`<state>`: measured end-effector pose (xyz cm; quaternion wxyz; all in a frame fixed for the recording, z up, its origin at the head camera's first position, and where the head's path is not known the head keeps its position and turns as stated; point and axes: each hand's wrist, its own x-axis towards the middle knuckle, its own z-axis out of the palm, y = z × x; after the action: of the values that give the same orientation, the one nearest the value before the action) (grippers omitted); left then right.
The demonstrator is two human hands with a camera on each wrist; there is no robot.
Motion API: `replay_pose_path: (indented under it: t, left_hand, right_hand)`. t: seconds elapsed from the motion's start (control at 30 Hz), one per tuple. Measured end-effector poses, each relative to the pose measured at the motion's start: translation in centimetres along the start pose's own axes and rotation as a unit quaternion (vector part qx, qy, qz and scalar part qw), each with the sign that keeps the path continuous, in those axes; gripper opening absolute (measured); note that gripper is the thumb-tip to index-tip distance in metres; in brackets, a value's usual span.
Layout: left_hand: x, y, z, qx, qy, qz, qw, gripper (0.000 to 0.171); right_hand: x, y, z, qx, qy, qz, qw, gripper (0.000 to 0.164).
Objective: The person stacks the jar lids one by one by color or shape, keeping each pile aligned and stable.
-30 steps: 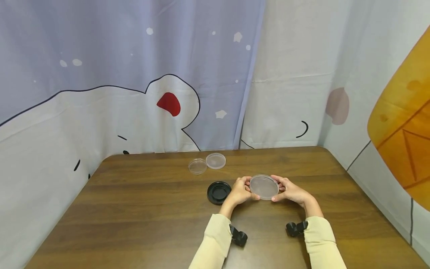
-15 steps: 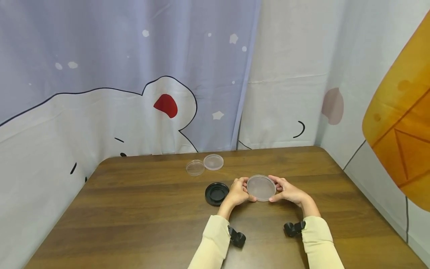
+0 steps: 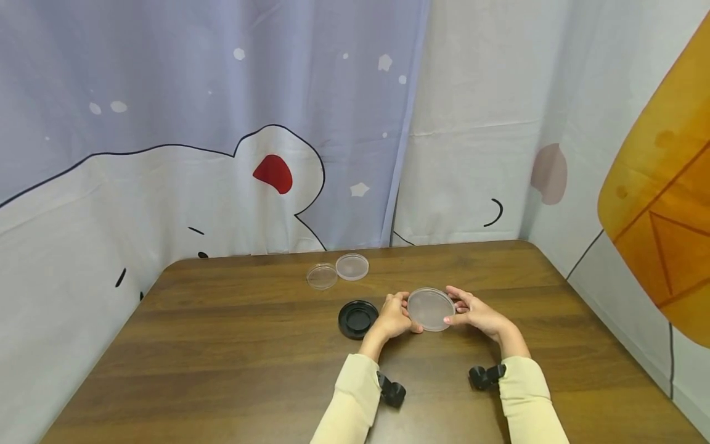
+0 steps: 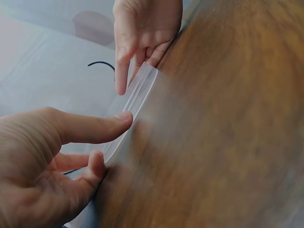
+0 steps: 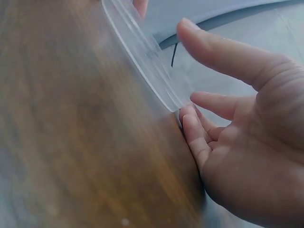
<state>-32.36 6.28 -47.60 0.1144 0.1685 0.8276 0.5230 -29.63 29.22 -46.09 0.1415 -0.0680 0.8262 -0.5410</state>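
A clear, shallow petri dish [image 3: 429, 310] sits between my hands, to the right of a black round holder [image 3: 357, 320] with a ringed centre, over a brown wood-grain bench [image 3: 211, 351]. My left grip [image 3: 392, 319], just right of the holder, is clamped on the petri dish's edge, pinching the rim between thumb and fingers. My right grip [image 3: 478, 316], farther right of the holder, is apart: the thumb stands off from the fingers, and the fingertips touch the petri dish's right edge. Whether the petri dish meets the bench, I cannot tell. Beyond the holder, a transparent dish [image 3: 322, 277] lies behind it to the left, beside a milkier dish [image 3: 352, 267] almost straight behind it. Nearer me than the holder, my pale yellow sleeves [image 3: 349, 394] bear black wrist cameras [image 3: 392, 392]. A lavender-and-white curtain [image 3: 222, 98] hangs well behind the holder.
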Motion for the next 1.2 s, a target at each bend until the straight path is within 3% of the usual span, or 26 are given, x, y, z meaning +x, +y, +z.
replay_pose_path:
  t: [0.27, 0.57, 0.7, 0.9, 0.97, 1.03, 1.2]
  left_hand:
    - [0.0, -0.1, -0.6, -0.102, -0.033, -0.020, 0.9940, 0.088]
    - [-0.3, 0.1, -1.6, -0.097, -0.061, -0.022, 0.9932, 0.087]
    - [-0.5, 0.7, -2.9, -0.100, -0.054, -0.028, 0.9931, 0.086]
    - [-1.0, 3.3, -5.7, -0.134, -0.016, 0.015, 0.9907, 0.084]
    - [-0.8, 3.9, -6.6, -0.121, -0.006, 0.024, 0.9923, 0.087]
    - [-0.5, 3.9, -7.6, -0.080, 0.006, 0.032, 0.9963, 0.090]
    - [0.3, 2.6, -10.6, 0.017, 0.018, 0.022, 0.9995, 0.098]
  right_hand:
    - [0.0, 0.7, -0.2, 0.073, 0.034, -0.009, 0.997, 0.085]
    - [0.1, 0.5, 0.1, 0.119, 0.079, -0.004, 0.990, 0.073]
    - [0.2, 0.0, -0.1, 0.113, 0.093, -0.007, 0.989, 0.072]
    - [0.8, -1.6, 0.0, 0.122, 0.121, -0.023, 0.985, 0.078]
    - [1.3, -2.3, 0.1, 0.110, 0.130, -0.026, 0.985, 0.082]
    - [1.9, -3.4, 0.3, 0.100, 0.137, -0.026, 0.985, 0.085]
    - [3.5, -6.1, 0.9, 0.038, 0.126, -0.022, 0.991, 0.092]
